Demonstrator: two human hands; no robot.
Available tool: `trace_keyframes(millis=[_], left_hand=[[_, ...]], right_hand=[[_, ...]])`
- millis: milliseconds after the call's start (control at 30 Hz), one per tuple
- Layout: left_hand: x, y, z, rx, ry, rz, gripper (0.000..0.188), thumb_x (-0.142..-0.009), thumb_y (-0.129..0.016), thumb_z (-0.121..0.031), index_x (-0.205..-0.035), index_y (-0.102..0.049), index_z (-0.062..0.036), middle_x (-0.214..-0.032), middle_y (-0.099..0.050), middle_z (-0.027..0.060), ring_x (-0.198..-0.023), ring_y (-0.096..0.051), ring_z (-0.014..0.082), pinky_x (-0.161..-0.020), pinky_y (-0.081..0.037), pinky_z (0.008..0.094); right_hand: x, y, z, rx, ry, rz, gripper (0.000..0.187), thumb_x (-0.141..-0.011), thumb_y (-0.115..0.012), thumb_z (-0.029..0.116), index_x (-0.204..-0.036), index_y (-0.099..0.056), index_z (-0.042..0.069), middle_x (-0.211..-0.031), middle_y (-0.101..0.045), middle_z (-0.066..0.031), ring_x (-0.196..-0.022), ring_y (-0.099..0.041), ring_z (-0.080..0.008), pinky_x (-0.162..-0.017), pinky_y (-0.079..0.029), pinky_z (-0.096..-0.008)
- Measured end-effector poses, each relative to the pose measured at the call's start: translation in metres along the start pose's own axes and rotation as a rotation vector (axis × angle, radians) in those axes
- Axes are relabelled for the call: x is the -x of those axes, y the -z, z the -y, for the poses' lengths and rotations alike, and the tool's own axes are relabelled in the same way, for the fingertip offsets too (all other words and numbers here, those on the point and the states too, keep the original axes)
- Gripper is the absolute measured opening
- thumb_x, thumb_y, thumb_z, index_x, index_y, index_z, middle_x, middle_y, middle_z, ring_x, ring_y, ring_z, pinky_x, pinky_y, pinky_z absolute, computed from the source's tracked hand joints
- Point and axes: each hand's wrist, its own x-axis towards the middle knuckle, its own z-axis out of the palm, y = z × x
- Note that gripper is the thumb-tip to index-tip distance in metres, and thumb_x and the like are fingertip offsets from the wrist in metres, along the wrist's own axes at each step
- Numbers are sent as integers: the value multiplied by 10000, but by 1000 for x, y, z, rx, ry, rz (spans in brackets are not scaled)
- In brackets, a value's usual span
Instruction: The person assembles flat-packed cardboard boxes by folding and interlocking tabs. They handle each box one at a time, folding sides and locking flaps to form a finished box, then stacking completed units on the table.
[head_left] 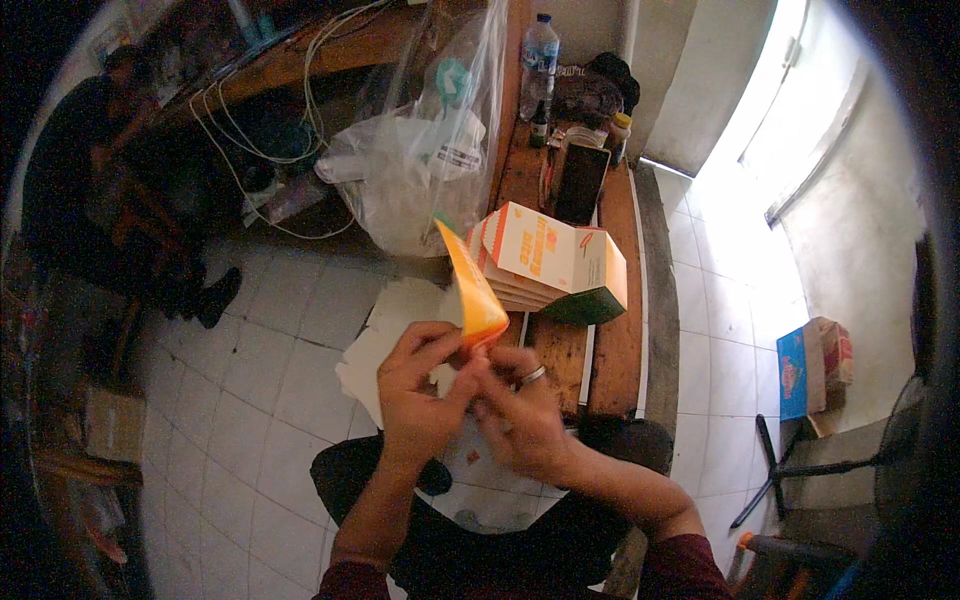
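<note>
Between my two hands is a folded orange and yellow printed card piece (pixel 478 300), seen nearly edge-on and tilted upward. My left hand (pixel 425 385) is closed on its lower left side, thumb toward the middle. My right hand (pixel 522 410), with a ring on one finger, pinches the lower edge, its fingertips meeting the left thumb. Just beyond the hands, a stack of flat white, orange and green printed cartons (pixel 540 255) rests on a wooden bench (pixel 612 345). Fingers partly hide the card's lower end.
On the bench's far end stand a water bottle (pixel 539 65), a dark phone-like slab (pixel 583 180) and small bottles. A clear plastic bag (pixel 420 170) hangs beyond my left hand, near white cables (pixel 310 80). A person (pixel 90 190) sits far left. A blue box (pixel 795 370) lies on the right floor.
</note>
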Motion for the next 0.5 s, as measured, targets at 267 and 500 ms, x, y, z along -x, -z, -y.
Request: trace_keyframes(millis=[267, 500], left_hand=[[2, 55, -26, 302, 129, 150, 173, -748, -741, -109, -794, -654, 34, -760, -646, 118, -689, -602, 172, -639, -474, 274], [14, 70, -18, 522, 165, 284, 322, -643, -817, -155, -834, -636, 31, -753, -653, 110, -682, -619, 191, -681, -493, 304]], right_hand=[[-25, 33, -29, -470, -278, -77, 578, -912, -593, 289, -1355, -369, -6, -1197, -522, -131, -1113, -495, -188, -934, -428, -372], [-25, 86, -7, -355, -360, 152, 496, -807, -737, 255, -1162, -495, 8, -1013, -570, -82, -943, -559, -174, -818, -452, -305]])
